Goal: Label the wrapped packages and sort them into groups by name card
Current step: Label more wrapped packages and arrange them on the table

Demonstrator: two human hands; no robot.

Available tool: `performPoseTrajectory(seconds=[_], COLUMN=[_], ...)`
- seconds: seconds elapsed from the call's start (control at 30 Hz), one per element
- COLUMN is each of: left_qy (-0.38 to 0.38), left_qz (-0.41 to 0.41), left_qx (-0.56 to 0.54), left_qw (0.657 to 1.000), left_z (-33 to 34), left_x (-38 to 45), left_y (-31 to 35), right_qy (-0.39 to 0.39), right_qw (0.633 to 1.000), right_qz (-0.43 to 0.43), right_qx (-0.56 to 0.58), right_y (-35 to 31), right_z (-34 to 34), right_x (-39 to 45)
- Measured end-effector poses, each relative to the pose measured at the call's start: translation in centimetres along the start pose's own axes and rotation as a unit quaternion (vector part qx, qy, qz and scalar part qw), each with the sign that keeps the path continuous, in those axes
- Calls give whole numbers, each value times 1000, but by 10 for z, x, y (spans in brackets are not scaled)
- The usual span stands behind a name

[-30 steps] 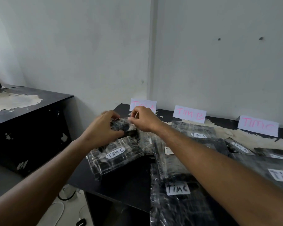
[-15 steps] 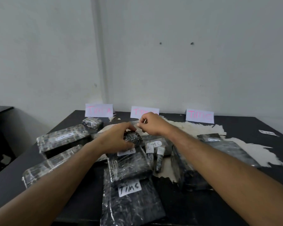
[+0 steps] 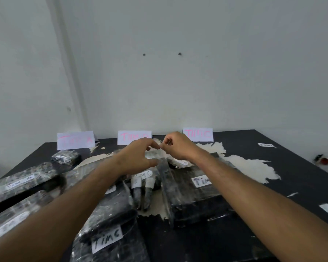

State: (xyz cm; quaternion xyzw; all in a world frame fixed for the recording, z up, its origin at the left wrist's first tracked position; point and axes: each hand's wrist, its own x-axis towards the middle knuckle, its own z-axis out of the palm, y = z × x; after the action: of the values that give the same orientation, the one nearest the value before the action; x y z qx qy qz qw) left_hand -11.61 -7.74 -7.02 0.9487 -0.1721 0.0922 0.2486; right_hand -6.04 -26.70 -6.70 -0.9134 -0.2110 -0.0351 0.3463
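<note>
Here, at frame centre, the left hand (image 3: 138, 157) and the right hand (image 3: 178, 146) are meeting fingertip to fingertip above the wrapped packages (image 3: 187, 188), apparently pinching a small pale label between them, though blur is hiding it. Behind them, three name cards (image 3: 198, 134) are standing along the far edge of the black table (image 3: 273, 214).

You have a black counter (image 3: 273, 233) before you, its dark surface peeled away in pale ragged patches (image 3: 250, 165) toward the middle and back; it butts against a plain grey-white wall (image 3: 197, 82); two small dark holes (image 3: 144, 54) sit side by side on that wall; a small red-and-white object (image 3: 325, 160), too blurred to identify, lies at the counter's far right edge.
</note>
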Motion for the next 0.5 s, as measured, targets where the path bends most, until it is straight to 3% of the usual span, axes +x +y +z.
performPoseTrajectory(seconds=[0.5], left_qy=[-102], left_qz=[103], left_qx=[-20], left_qw=[989], left_z=[124], left_x=[168], left_y=[110], right_qy=[106], right_qw=[977], right_qz=[184], right_qx=[-15], right_y=[239], right_z=[-125], right_x=[-23])
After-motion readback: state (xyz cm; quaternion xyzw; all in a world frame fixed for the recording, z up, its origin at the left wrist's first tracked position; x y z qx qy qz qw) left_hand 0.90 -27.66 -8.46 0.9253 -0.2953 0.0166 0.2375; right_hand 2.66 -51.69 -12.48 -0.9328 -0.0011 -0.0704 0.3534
